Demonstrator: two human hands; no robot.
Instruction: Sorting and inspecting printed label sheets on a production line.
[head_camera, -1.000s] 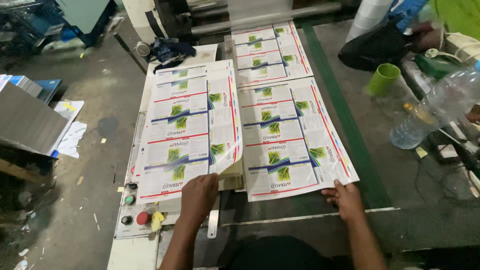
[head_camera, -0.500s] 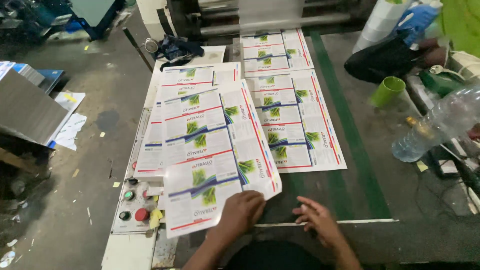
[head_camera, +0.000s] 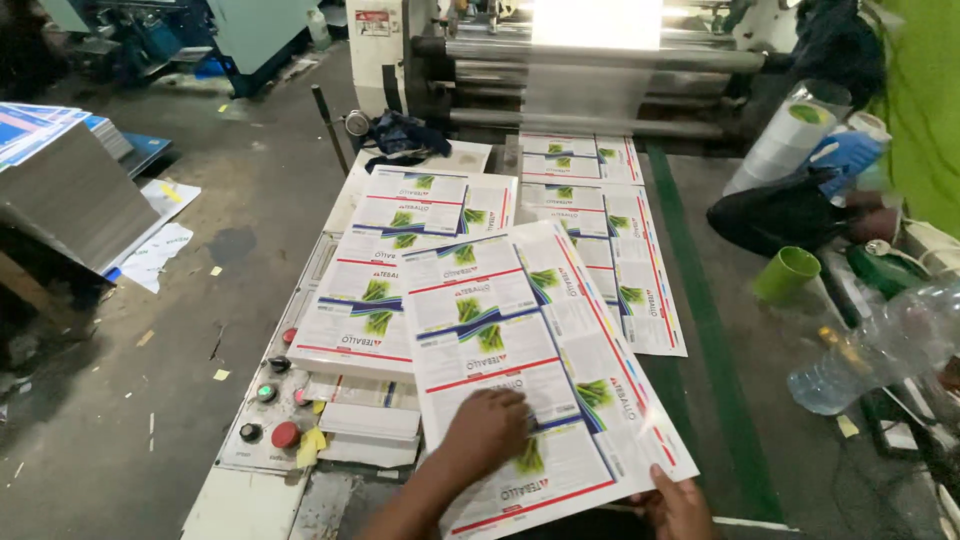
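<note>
The left hand (head_camera: 487, 430) lies flat and open on the top printed sheet (head_camera: 520, 370). The right hand (head_camera: 680, 508) pinches that sheet's near edge. Just left of the sheet sits a stack of sheets (head_camera: 375, 300), and a fast pull could knock it crooked.

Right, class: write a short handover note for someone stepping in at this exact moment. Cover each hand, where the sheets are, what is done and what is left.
Left hand: flat, palm down on the top printed sheet, which lies skewed across the bench.
Right hand: grip on that sheet's near right corner, at the picture's bottom edge.
Stack of printed sheets: on the left, above the control panel with red and green buttons.
More sheets lie on the belt, running back to the rollers.
Done: top sheet is off the belt and in hand.
Left: it is not yet squared onto the stack.
</note>
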